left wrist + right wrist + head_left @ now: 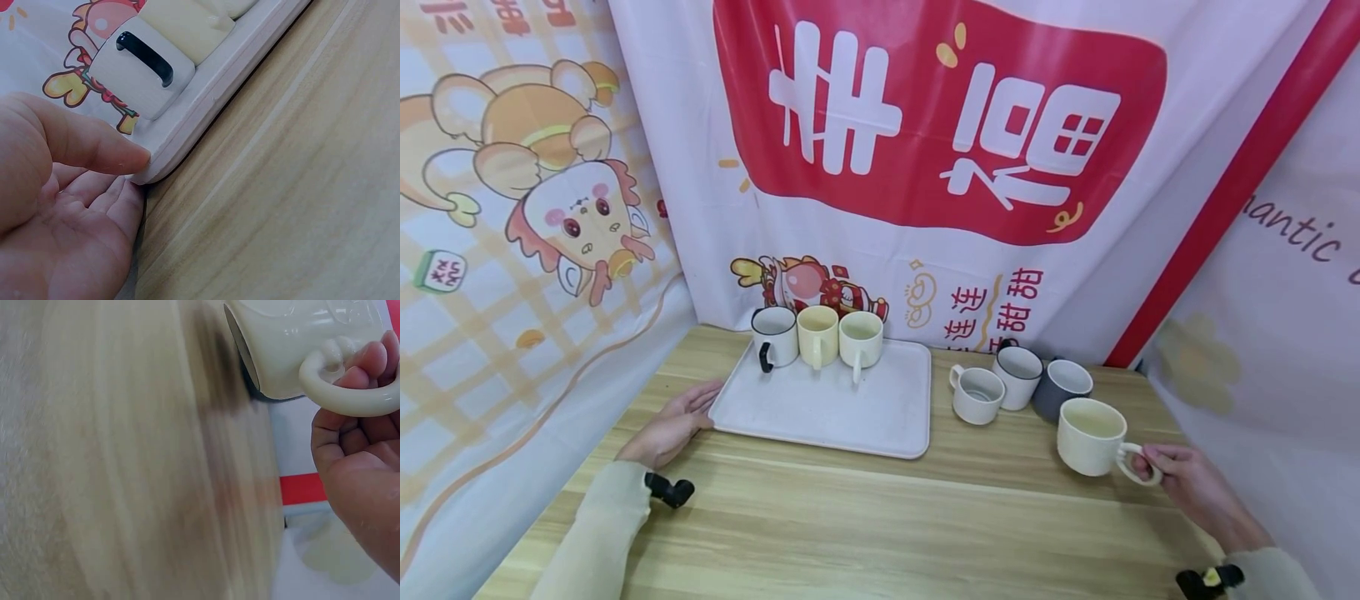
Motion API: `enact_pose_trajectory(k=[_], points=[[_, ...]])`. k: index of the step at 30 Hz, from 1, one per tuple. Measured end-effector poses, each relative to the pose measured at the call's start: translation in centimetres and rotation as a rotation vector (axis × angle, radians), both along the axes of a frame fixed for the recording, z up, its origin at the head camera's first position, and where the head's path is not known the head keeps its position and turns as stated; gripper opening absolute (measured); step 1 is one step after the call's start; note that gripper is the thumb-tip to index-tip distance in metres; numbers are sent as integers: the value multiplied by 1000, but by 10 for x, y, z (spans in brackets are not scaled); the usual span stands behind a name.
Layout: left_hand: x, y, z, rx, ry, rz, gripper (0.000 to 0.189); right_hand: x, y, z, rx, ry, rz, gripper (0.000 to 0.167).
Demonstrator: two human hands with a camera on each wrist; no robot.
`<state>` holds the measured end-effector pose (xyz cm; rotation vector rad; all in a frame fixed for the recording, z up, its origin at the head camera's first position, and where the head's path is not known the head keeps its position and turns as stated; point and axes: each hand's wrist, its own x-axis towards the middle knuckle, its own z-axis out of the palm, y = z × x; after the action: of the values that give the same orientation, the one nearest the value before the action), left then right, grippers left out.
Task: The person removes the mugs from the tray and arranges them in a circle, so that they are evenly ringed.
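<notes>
At the right, my right hand [1191, 483] grips the handle of a cream mug [1086, 446], with fingers hooked through the loop in the right wrist view. The mug is held upright, seemingly raised over the table. On the left, my left hand [673, 423] pinches the corner of a white tray [850, 417], its thumb [106, 147] on the rim and the other fingers at the outer side. Along the tray's back edge stand a white mug with black handle [777, 342], a pale yellow mug [817, 337] and a cream mug [861, 340].
Right of the tray, close together, are a small white cup [977, 400], a white mug with dark rim [1018, 379] and a dark grey mug [1058, 392]. Everything stands on a wooden table [865, 525]. Printed cloth [805, 212] hangs behind and at both sides.
</notes>
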<state>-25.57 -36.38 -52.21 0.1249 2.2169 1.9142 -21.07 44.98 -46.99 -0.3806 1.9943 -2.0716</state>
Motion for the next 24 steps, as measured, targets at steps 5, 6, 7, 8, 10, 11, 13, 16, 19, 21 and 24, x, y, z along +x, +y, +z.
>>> enact_pose_trajectory(k=[5, 6, 7, 8, 10, 11, 13, 16, 19, 21, 24], points=[[1, 2, 2, 7, -4, 7, 89, 0, 7, -13, 16, 8, -20, 41], [1, 2, 2, 7, -3, 8, 89, 0, 9, -15, 11, 5, -34, 41], [1, 2, 2, 8, -7, 15, 89, 0, 11, -17, 3, 6, -44, 42], [1, 2, 2, 10, -6, 15, 89, 0, 13, -19, 3, 12, -59, 42], [0, 2, 2, 9, -7, 17, 88, 2, 17, -21, 33, 17, -101, 41], [0, 2, 2, 9, -6, 16, 88, 3, 19, -21, 55, 13, -128, 41], [1, 2, 2, 7, -3, 13, 88, 3, 23, -22, 129, 6, -181, 40], [3, 1, 3, -1, -1, 9, 88, 2, 25, -22, 298, -24, -271, 37], [4, 1, 4, -1, -1, 5, 88, 0, 25, -24, 473, -31, -336, 29], [4, 1, 5, 4, 0, 1, 88, -2, 25, -24, 562, -3, -363, 31], [3, 2, 4, 10, 0, -3, 88, -7, 24, -24, 635, 58, -387, 46]])
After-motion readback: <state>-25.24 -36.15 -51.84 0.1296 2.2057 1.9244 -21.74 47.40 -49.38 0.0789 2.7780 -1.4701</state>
